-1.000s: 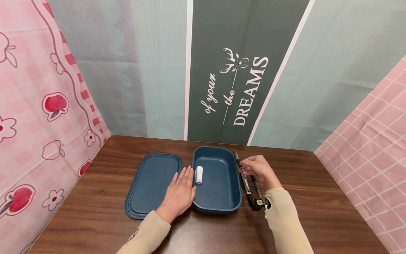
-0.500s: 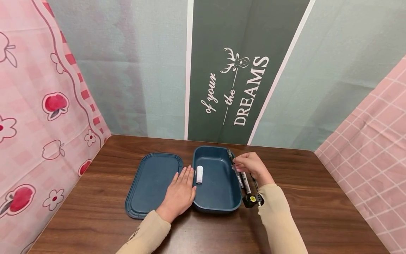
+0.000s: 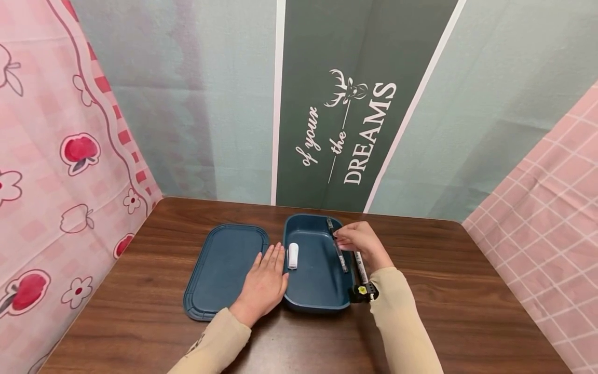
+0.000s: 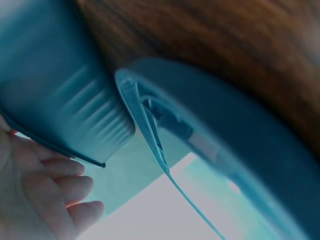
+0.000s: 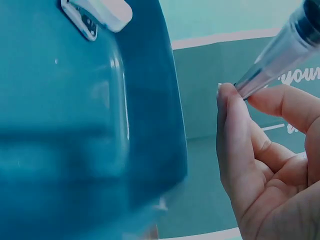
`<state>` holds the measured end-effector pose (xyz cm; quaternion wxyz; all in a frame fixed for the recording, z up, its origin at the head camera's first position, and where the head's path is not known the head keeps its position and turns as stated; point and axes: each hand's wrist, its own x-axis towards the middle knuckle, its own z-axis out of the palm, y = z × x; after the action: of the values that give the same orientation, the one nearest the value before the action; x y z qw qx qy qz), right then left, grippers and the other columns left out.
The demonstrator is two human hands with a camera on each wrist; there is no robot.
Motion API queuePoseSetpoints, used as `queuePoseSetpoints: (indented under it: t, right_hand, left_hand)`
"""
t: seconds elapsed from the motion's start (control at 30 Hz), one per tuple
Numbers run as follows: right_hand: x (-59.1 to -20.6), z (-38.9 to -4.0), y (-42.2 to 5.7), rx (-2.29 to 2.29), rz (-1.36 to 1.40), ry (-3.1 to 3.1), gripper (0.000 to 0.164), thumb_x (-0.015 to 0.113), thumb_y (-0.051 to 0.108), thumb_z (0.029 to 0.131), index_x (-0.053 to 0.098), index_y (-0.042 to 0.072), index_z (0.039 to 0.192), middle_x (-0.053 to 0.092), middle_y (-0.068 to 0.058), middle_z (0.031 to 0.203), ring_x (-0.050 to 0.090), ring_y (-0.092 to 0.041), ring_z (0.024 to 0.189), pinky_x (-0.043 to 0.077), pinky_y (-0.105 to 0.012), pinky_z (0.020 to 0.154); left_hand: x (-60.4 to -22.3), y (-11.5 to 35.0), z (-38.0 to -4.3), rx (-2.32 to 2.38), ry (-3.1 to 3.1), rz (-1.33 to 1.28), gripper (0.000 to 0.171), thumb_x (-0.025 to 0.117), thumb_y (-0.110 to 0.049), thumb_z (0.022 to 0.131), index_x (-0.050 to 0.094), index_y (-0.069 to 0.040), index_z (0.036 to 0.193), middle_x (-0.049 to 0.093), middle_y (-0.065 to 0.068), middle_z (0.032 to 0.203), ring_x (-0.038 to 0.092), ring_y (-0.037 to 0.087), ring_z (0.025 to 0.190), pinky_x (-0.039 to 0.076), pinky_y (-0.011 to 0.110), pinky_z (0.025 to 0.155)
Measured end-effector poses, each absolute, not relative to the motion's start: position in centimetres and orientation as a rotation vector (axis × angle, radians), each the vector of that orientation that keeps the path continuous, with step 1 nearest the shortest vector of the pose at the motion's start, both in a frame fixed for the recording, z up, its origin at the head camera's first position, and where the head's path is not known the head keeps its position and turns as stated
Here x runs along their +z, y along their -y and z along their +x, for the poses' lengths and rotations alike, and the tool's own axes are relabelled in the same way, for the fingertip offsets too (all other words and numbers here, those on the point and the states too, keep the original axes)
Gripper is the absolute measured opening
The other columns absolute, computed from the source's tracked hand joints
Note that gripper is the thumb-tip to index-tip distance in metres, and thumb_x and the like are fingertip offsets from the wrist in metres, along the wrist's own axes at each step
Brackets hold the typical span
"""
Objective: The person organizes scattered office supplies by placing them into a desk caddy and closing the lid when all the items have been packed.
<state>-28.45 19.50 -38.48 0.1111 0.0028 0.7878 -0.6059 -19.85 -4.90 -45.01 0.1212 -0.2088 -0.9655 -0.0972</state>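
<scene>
A blue plastic box (image 3: 310, 291) stands uncovered on the table, with a small white stapler (image 3: 293, 256) inside along its left wall. My left hand (image 3: 263, 280) rests straight-fingered against the box's left rim, partly over the edge of the flat blue lid (image 3: 224, 270). My right hand (image 3: 362, 241) pinches a clear-barrelled pen (image 3: 340, 254) between thumb and fingers, above the right part of the box. The right wrist view shows this pen (image 5: 280, 60) slanting up from the fingertips.
Right of the box lies a pale printed stick-like thing (image 3: 361, 267), partly hidden by the right hand and a black wrist mount (image 3: 363, 292). Dark wood table (image 3: 467, 291) extends to the right; a hanging cloth (image 3: 233, 104) closes off the back.
My right hand has moved left with the pen, from beside the box to over its right part. The left hand, lid and stapler stay where they were.
</scene>
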Motion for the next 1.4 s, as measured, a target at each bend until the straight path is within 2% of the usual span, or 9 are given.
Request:
queuePoseSetpoints:
  t: [0.5, 0.77, 1.07, 1.4]
  right_hand:
    - [-40.2, -29.1, -15.7, -1.714, 0.11, -2.426, 0.02, 0.061, 0.002, 0.088, 0.067, -0.015, 0.097, 0.066, -0.009, 0.073, 0.062, -0.011, 0.058, 0.056, -0.027, 0.06]
    - [-41.5, -29.0, -14.1, -1.582, 0.16, -2.519, 0.011, 0.066, -0.001, 0.082, 0.069, -0.011, 0.079, 0.064, -0.01, 0.063, 0.061, -0.012, 0.051, 0.057, -0.031, 0.057]
    - [-42.2, -29.4, -12.7, -1.402, 0.167, -2.584, 0.016, 0.069, 0.0, 0.078, 0.066, -0.004, 0.063, 0.063, -0.009, 0.058, 0.062, -0.013, 0.048, 0.057, -0.034, 0.056]
    - [-42.9, -29.6, -11.9, -1.282, 0.151, -2.605, 0.014, 0.069, 0.0, 0.079, 0.067, -0.004, 0.066, 0.063, -0.011, 0.058, 0.062, -0.015, 0.048, 0.056, -0.032, 0.054]
  left_hand:
    - [-45.0, 4.6, -19.8, -0.276, 2.807, -0.62, 0.054, 0.049, -0.027, 0.097, 0.042, 0.006, 0.139, 0.04, 0.019, 0.144, 0.037, 0.03, 0.134, 0.031, 0.047, 0.107]
    - [-44.8, 4.6, -20.0, -0.24, 2.798, -0.615, 0.054, 0.05, -0.027, 0.097, 0.042, 0.005, 0.139, 0.04, 0.018, 0.144, 0.037, 0.028, 0.134, 0.029, 0.048, 0.108]
    - [-44.8, 4.6, -19.9, -0.238, 2.798, -0.609, 0.055, 0.051, -0.028, 0.096, 0.042, 0.004, 0.139, 0.04, 0.018, 0.145, 0.037, 0.028, 0.134, 0.029, 0.049, 0.108]
    - [-44.8, 4.8, -19.9, -0.229, 2.839, -0.585, 0.055, 0.048, -0.029, 0.097, 0.04, 0.003, 0.141, 0.037, 0.017, 0.146, 0.034, 0.027, 0.136, 0.027, 0.048, 0.109]
